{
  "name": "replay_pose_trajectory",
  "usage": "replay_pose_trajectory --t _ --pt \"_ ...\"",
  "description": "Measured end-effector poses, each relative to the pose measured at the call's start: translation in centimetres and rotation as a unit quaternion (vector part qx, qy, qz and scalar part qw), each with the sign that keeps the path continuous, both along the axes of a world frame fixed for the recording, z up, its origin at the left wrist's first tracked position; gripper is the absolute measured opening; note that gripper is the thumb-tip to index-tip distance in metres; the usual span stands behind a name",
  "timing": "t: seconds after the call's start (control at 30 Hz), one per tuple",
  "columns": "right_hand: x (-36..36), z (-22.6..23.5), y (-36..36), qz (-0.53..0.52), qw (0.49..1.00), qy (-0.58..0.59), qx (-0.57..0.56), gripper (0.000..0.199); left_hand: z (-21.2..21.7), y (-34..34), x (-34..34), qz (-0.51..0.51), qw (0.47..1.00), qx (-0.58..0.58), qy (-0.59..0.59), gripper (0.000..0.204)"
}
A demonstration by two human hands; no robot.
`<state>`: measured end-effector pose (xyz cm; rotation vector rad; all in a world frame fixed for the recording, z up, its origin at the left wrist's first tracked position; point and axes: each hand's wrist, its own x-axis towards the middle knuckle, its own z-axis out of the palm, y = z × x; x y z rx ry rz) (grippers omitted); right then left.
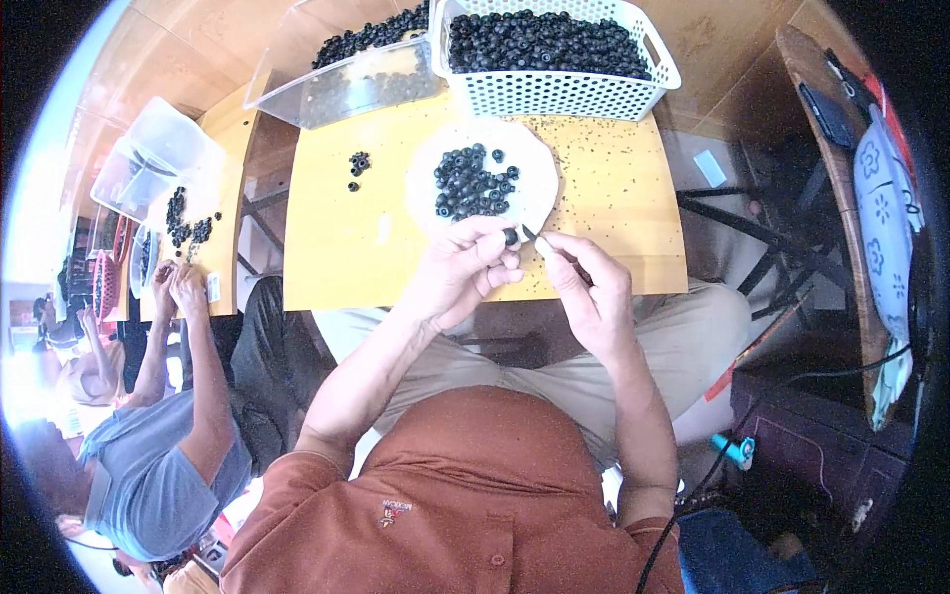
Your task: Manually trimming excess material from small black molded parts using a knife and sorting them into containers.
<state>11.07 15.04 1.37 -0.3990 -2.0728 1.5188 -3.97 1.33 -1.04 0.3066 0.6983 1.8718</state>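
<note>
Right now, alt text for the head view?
The left hand pinches a small black ring while the right hand holds a thin tool to it, above a yellow wooden table with a white plate of black rings.

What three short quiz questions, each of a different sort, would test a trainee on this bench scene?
1. True or false: the left hand pinches a small black ring in its fingers.
2. Which holds black rings right in front of the hands? A) white round plate B) white basket C) clear bin
3. Fill in: the right hand holds a thin ____ tool pointed at the ring.

Key: 1 true; 2 A; 3 pointed.
</note>
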Motion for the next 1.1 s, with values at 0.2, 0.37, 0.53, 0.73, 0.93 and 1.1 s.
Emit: replay_pose_trajectory --t 0.2,0.37,0.53,0.73,0.93,1.1 --pt "0.2 0.0 0.1 0.001 0.999 -0.016 -0.032 0.024 -0.2 -0.1 0.0 -0.003 0.999 0.018 -0.034 0.025" --pt "0.3 0.0 0.0 -0.002 0.999 -0.023 -0.04 0.024 -0.1 -0.2 0.2 -0.005 0.998 0.024 -0.055 0.026" --pt "0.2 0.4 -0.2 0.014 1.0 0.001 0.008 0.023 -0.2 -0.4 0.3 -0.006 0.998 0.019 -0.065 0.026" --pt "0.3 0.8 -0.5 0.009 0.999 0.004 0.041 0.021 0.0 -0.3 0.7 -0.017 0.996 0.037 -0.074 0.023" --pt "0.4 0.7 -0.5 0.015 0.996 0.02 0.086 0.02 -0.2 -0.5 0.9 -0.015 0.997 0.024 -0.071 0.022" --pt "0.4 0.3 -0.7 0.007 0.995 0.03 0.093 0.02 -0.2 -0.6 1.2 -0.011 0.997 0.024 -0.072 0.022"
